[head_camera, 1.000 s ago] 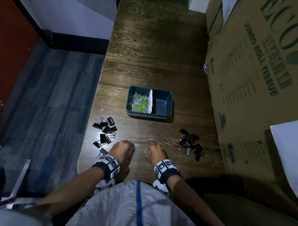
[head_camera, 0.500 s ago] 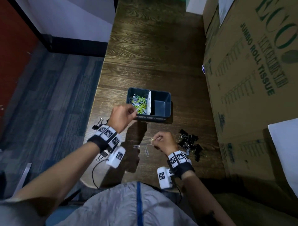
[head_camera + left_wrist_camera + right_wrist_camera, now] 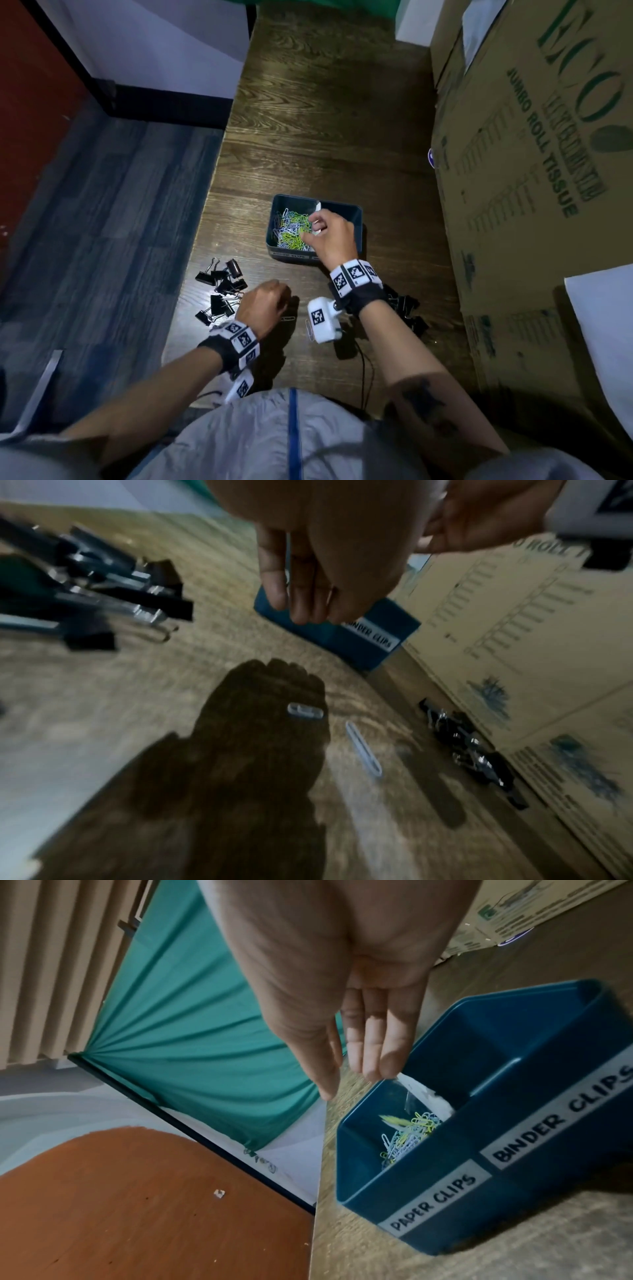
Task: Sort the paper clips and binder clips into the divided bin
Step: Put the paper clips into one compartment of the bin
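The dark blue divided bin (image 3: 291,254) (image 3: 548,1164) (image 3: 308,631) stands mid-table, with coloured paper clips (image 3: 291,229) (image 3: 411,1134) piled in its left compartment, labelled PAPER CLIPS. My right hand (image 3: 317,219) (image 3: 352,1085) hovers over that compartment beside the white divider (image 3: 424,1093), fingers straight, nothing seen held. A blurred yellow clip (image 3: 394,1119) shows below it. My left hand (image 3: 263,305) (image 3: 304,610) hangs over the table with its fingers loose, just above two loose paper clips (image 3: 289,318) (image 3: 304,711) (image 3: 363,748). Black binder clips lie in a left pile (image 3: 222,291) (image 3: 120,596) and a right pile (image 3: 407,305) (image 3: 472,750).
A large cardboard box (image 3: 531,171) walls off the table's right side, close to the right pile. The table's left edge (image 3: 205,240) drops to grey floor. The wrist camera's cable (image 3: 363,370) trails near the front edge. The bin's right compartment is labelled BINDER CLIPS.
My left hand has come back from the bin to the loose paper clips near the front. My right hand has gone from the table to above the paper clip compartment and opened.
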A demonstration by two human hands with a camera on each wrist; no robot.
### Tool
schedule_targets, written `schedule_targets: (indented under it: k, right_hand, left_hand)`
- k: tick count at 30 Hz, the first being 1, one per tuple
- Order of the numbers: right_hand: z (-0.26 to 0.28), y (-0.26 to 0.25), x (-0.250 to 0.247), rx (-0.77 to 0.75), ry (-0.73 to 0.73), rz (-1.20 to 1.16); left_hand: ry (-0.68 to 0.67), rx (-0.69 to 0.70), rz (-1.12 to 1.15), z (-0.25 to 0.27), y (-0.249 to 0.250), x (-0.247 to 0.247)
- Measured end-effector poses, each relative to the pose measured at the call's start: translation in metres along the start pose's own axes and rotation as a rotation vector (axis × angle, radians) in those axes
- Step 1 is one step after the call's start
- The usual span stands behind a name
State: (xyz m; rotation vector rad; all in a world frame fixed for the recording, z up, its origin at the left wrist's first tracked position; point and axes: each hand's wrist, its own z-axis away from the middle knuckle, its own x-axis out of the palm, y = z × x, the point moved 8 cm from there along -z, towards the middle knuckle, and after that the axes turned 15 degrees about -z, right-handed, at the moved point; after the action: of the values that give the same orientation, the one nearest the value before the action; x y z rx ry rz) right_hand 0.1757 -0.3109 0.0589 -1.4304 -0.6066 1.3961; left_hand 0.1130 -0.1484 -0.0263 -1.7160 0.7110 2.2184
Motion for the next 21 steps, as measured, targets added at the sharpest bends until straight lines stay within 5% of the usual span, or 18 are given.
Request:
schedule_targets:
  k: [4, 10, 15, 21]
  right_hand:
    - [0.041, 0.038, 0.018, 0.039, -0.111, 0.101]
    - [0.123, 0.145, 0.036, 0.292, -0.307, 0.466]
    - [0.132, 0.148, 0.058, 0.12, -0.368, 0.617]
    - [0.123, 0.142, 0.056, 0.226, -0.346, 0.627]
  left_hand:
    - [-0.155, 0.035, -0.053, 0.019, -0.007, 0.041]
    - [-0.107, 0.111, -0.093, 0.028, 0.002, 0.039]
    - [-0.279, 0.217, -0.327, 0.02, 0.027, 0.039]
    - [-0.397, 0.113, -0.31, 0.016, 0.024, 0.049]
